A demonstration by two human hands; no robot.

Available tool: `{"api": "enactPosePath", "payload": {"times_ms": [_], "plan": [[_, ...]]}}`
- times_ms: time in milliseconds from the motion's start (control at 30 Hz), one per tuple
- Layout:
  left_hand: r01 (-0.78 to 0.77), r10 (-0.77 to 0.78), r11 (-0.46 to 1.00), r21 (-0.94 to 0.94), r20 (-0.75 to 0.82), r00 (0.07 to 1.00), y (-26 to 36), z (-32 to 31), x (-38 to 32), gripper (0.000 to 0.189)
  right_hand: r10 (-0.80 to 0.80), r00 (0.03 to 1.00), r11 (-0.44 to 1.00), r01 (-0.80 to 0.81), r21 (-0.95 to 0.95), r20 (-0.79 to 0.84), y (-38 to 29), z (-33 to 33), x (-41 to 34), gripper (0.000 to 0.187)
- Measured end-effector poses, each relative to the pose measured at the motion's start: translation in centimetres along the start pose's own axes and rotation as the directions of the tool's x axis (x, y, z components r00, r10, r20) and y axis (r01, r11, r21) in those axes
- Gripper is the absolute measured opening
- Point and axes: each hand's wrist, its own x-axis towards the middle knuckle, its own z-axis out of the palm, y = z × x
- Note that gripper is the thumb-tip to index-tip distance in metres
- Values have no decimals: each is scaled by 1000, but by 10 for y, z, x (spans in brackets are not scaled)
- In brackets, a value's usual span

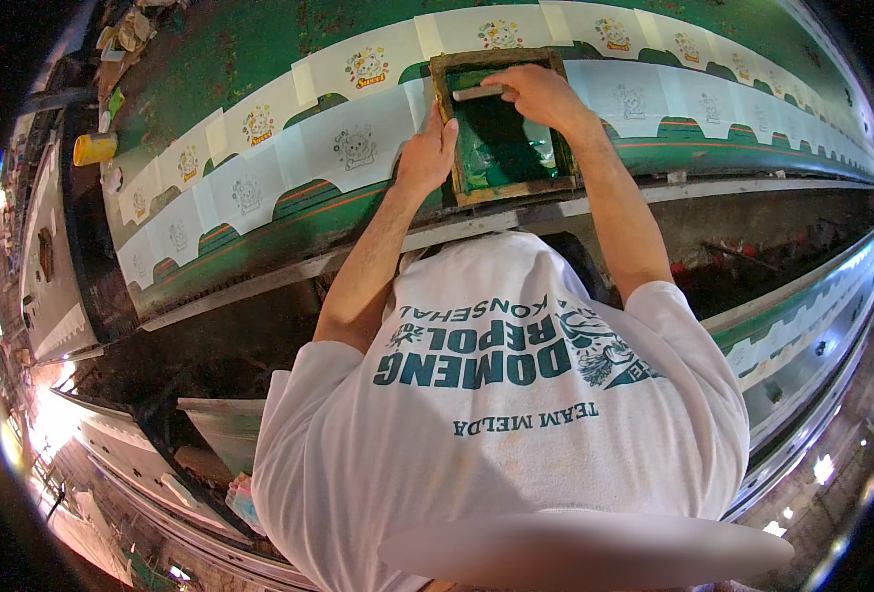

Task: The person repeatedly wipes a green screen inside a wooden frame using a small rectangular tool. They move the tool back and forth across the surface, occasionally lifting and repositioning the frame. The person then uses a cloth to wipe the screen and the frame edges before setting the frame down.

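A wooden screen-printing frame lies over the near row of white cut pieces on a green printing table. My left hand holds its left rail, with the thumb towards the mesh. In my right hand is a squeegee, held near the far end of the frame, above the dark green mesh. To the left, a white piece carries a grey outline print of a cartoon cat. Pieces in the far row bear coloured prints of a similar figure. Whatever lies under the frame is hidden.
A yellow-stained container stands at the table's left end, below a pile of scraps. A pale rail runs along the near edge, close to my body. Another long table with printed pieces extends behind me on the right.
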Motion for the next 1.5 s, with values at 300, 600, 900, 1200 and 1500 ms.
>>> {"api": "enactPosePath", "payload": {"times_ms": [300,600,900,1200,1500], "plan": [[-68,72,996,49,-74,995,-7,8,1,78,-186,980,982,184,-35,-73,-30,30,-124,55],[-65,64,998,-8,-51,997,-3,3,2,77,-117,897,986,56,-154,-426,3,35,-97,62],[31,-28,999,-44,70,997,23,-19,-8,82,-145,947,970,79,-231,-287,57,15,-14,55],[90,-90,996,-26,16,996,19,-8,-6,77,-67,996,992,61,-111,-60,26,9,-81,47],[98,-96,994,54,-40,995,22,-5,-10,78,-18,984,996,2,-91,-176,-27,29,-148,46]]}}
